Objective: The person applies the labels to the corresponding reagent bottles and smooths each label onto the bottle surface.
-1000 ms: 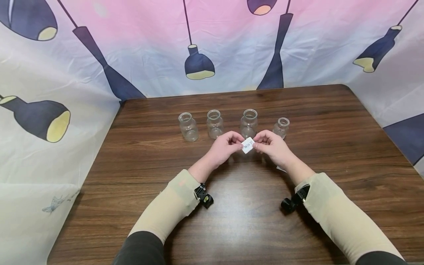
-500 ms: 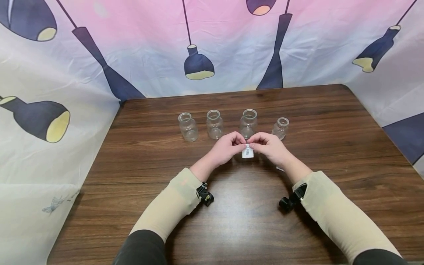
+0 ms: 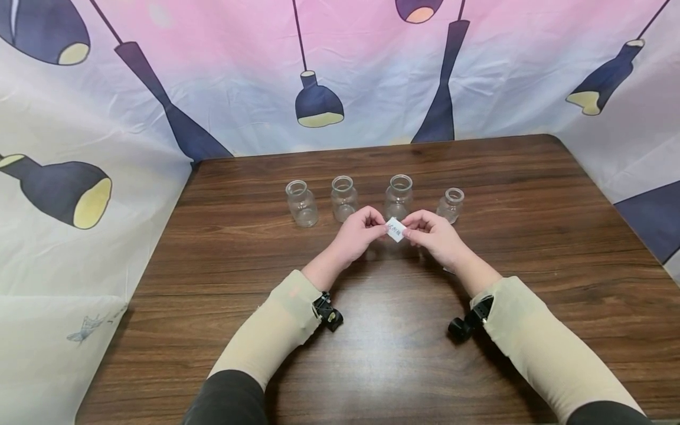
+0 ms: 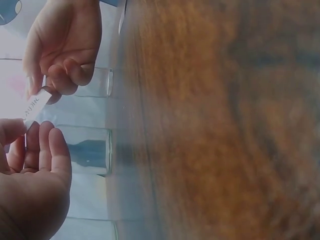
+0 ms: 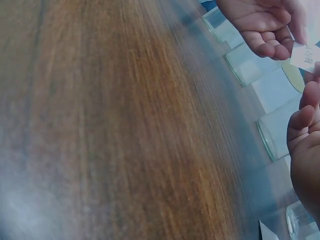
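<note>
Between the two hands is a small white label (image 3: 395,229) with dark handwriting, held up in front of the glass jars. My left hand (image 3: 355,237) pinches its left corner between thumb and forefinger, and my right hand (image 3: 435,237) pinches the opposite corner. In the left wrist view the label (image 4: 37,106) spans the gap between the fingertips; the right wrist view shows the label (image 5: 304,56) at its right edge. Just behind the hands stands a clear glass jar (image 3: 398,198). A smaller glass jar (image 3: 450,205) is behind the right hand.
Two more open glass jars, one at far left (image 3: 301,205) and one beside it (image 3: 345,199), complete the row on the brown wooden table (image 3: 239,260). A white paper piece (image 5: 267,231) lies partly hidden by the right forearm. A patterned cloth (image 3: 255,100) hangs behind.
The hands came together with the label hanging down half a second ago, then drew slightly apart. Now the label is raised and turned diagonally between them. The jars have not moved.
</note>
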Available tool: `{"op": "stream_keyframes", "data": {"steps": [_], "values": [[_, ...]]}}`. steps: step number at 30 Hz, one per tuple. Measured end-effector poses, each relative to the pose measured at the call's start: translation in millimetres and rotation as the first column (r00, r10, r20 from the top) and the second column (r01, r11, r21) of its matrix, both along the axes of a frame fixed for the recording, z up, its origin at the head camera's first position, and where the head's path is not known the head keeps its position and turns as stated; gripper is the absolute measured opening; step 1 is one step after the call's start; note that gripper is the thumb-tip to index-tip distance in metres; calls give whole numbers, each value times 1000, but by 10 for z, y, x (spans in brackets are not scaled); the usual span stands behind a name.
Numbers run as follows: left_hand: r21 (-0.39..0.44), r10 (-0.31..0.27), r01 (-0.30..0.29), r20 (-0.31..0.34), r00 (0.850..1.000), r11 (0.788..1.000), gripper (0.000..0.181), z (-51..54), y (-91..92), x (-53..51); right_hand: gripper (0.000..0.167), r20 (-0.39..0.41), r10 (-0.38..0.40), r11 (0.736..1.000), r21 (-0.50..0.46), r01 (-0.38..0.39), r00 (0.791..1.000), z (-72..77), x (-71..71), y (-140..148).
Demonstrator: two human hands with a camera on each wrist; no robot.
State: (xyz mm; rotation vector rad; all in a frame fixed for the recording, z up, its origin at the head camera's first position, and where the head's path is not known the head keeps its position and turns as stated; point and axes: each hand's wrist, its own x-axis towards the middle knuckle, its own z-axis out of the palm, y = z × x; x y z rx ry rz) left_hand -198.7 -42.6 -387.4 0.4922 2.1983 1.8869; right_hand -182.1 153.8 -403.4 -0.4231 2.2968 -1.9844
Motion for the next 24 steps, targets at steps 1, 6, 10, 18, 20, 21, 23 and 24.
{"op": "stream_keyframes", "data": {"steps": [1,6,10,18,20,21,23,24], "values": [[-3,-1,1,-2,1000,1000,7,-3,-5,0,20,0,-6,1000,-1,6,1000,1,0,1],[-17,-26,26,-7,1000,1000,8,-18,-14,-3,17,-22,-22,1000,7,22,1000,1,-6,8],[-36,-34,34,-9,999,999,7,-28,-8,-6,16,-45,-8,1000,2,8,999,-10,-10,6],[-56,-12,12,-1,1000,998,6,-11,12,7,11,43,22,987,-161,-15,999,-36,11,11],[-57,-13,13,-2,1000,998,6,-14,9,5,15,62,33,978,-208,-19,998,-40,12,19],[-57,-13,13,-2,1000,998,7,-15,6,4,15,64,35,977,-211,-21,997,-39,13,22],[-57,-15,15,-4,1000,998,7,-20,0,1,13,67,38,978,-208,-24,997,-32,14,27],[-54,-17,17,-6,1000,998,7,-25,-1,-2,11,67,39,978,-205,-25,997,-32,13,29]]}}
